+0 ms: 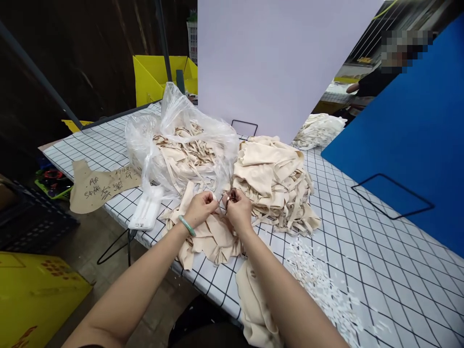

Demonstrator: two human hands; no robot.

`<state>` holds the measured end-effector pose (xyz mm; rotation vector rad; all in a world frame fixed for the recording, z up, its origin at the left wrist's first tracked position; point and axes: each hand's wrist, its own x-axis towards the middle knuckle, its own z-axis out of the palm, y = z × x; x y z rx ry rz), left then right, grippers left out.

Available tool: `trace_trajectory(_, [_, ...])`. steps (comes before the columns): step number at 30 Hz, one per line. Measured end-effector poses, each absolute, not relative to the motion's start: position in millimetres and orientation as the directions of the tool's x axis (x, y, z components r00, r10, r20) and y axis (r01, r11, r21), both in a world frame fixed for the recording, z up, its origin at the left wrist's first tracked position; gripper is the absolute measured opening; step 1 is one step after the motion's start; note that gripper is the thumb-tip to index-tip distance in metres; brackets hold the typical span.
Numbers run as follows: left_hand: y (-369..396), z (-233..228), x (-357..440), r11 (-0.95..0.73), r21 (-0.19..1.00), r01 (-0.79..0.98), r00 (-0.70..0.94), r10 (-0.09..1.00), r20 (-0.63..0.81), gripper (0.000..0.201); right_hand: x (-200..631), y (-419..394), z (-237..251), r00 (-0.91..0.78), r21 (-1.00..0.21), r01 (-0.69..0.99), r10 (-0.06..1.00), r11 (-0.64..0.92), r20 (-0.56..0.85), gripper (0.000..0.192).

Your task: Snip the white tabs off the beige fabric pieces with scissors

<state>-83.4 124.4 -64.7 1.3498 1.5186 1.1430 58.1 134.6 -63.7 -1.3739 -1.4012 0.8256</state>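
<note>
My left hand point(201, 209), with a green bangle on its wrist, is closed in a pinch at the edge of a cream fabric piece point(221, 234). Close beside it, my right hand point(239, 209) is curled round a small dark object point(232, 195), mostly hidden by the fingers; its kind does not show clearly. The fabric spreads in folds beneath both hands at the table's front edge. Just behind the right hand rises a tall stack of cream fabric pieces point(271, 169) with loose strips. Behind the left hand lies a clear plastic bag point(145, 140) filled with similar fabric.
White scraps point(326, 285) are scattered over the gridded tablecloth point(380, 251). A white power bank point(146, 208) and a brown paper pattern point(94, 188) lie left. More fabric point(253, 299) hangs over the front edge. Lilac point(268, 63) and blue point(406, 140) panels stand behind; a person point(377, 84) is beyond.
</note>
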Motion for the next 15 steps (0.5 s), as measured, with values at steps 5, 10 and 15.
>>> trace_trajectory(5, [112.2, -47.2, -104.3, -0.014, 0.904, 0.427, -0.358, 0.915, 0.183, 0.012, 95.7, 111.2, -23.5, 0.162, -0.942, 0.256, 0.951, 0.217, 0.263, 0.016])
trace_trajectory(10, [56.1, -42.3, -64.9, -0.421, 0.727, 0.543, 0.105, 0.893, 0.438, 0.024, 168.1, 38.5, 29.3, 0.144, -0.908, 0.135, 0.899, 0.396, 0.413, 0.007])
trace_trajectory(15, [17.0, -55.2, -4.2, -0.652, 0.568, 0.502, 0.558, 0.746, 0.363, 0.053, 206.5, -58.6, 54.5, -0.122, -0.951, -0.088, 0.944, 0.298, 0.307, 0.008])
